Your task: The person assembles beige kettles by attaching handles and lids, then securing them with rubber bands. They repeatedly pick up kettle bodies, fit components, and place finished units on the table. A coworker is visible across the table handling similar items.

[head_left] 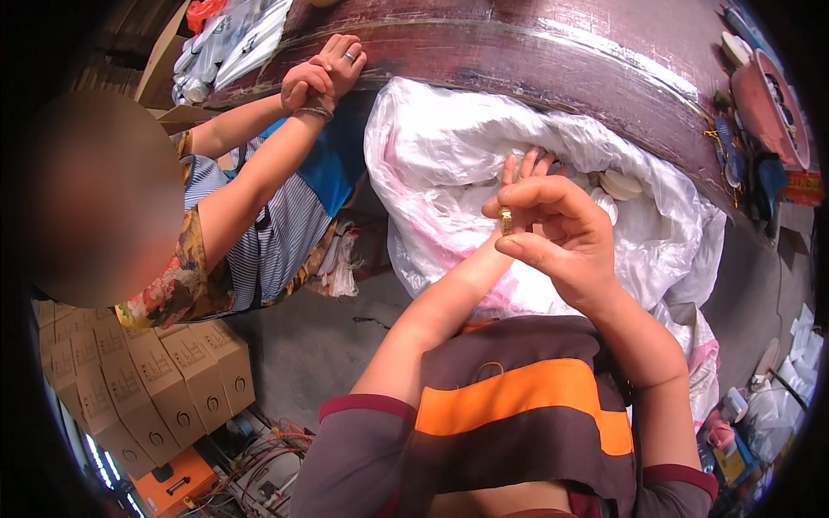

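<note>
My right hand (566,237) is raised over the open sack, pinching a small gold-coloured metal piece (506,221) between thumb and fingertips. The piece is too small to tell its exact kind. Behind it, my left hand (528,164) reaches over the white plastic sack (432,155), its fingers stretched out and apart. The right hand hides its palm, and nothing shows in its fingers. Several pale round pieces (620,185) lie inside the sack, to the right of my hands.
A worn dark-red table (484,52) curves beyond the sack. At left sits a person in a striped apron (276,229), both hands (324,73) together at the table edge. Cardboard boxes (164,380) are stacked lower left; a pink basin (768,108) stands far right.
</note>
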`<state>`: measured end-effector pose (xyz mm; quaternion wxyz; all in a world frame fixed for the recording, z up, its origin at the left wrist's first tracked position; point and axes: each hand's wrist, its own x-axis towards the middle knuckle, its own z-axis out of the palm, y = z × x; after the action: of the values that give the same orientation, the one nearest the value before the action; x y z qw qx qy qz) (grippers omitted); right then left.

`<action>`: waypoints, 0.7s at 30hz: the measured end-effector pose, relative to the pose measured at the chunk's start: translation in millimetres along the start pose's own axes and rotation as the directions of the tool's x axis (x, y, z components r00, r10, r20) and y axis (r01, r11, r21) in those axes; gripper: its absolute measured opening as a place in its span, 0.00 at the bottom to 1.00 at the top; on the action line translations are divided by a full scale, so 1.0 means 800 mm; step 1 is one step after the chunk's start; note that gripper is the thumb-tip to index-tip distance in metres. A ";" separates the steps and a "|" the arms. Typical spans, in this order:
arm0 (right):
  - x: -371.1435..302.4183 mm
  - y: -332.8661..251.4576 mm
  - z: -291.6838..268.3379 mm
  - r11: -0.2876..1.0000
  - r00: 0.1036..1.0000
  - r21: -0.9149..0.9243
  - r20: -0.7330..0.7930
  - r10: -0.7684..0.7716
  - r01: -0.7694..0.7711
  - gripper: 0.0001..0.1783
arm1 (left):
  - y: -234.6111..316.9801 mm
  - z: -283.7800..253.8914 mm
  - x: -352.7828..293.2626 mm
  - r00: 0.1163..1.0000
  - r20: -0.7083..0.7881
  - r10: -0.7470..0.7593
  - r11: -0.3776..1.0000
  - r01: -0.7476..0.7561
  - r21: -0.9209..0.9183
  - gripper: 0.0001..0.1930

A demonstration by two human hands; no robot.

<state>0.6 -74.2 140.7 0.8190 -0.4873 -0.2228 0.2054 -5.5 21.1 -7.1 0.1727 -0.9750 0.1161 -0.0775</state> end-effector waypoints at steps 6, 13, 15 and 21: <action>-0.001 -0.002 0.003 0.999 1.000 0.053 -0.024 0.007 -0.005 0.21 | -0.004 -0.007 0.004 0.921 -0.115 -0.372 0.441 0.066 -0.895 0.19; -0.012 -0.017 -0.013 0.988 0.989 0.099 -0.077 0.127 -0.119 0.19 | -0.071 -0.092 -0.027 0.798 0.123 -0.590 -0.435 -0.186 -0.881 0.26; -0.017 -0.019 -0.014 0.980 0.983 0.128 -0.088 0.162 -0.150 0.18 | -0.092 -0.146 -0.045 0.785 -0.152 -0.601 -0.213 -0.340 -0.916 0.25; -0.028 -0.029 -0.011 0.982 0.987 0.102 -0.015 0.160 -0.158 0.14 | -0.113 -0.195 -0.053 0.859 -0.442 -0.258 0.365 -0.337 -0.868 0.25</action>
<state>-9.5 -103.1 154.2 0.8260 -0.4640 -0.1631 0.2755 -58.0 65.1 164.8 -0.4425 -0.8370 0.2046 -0.2487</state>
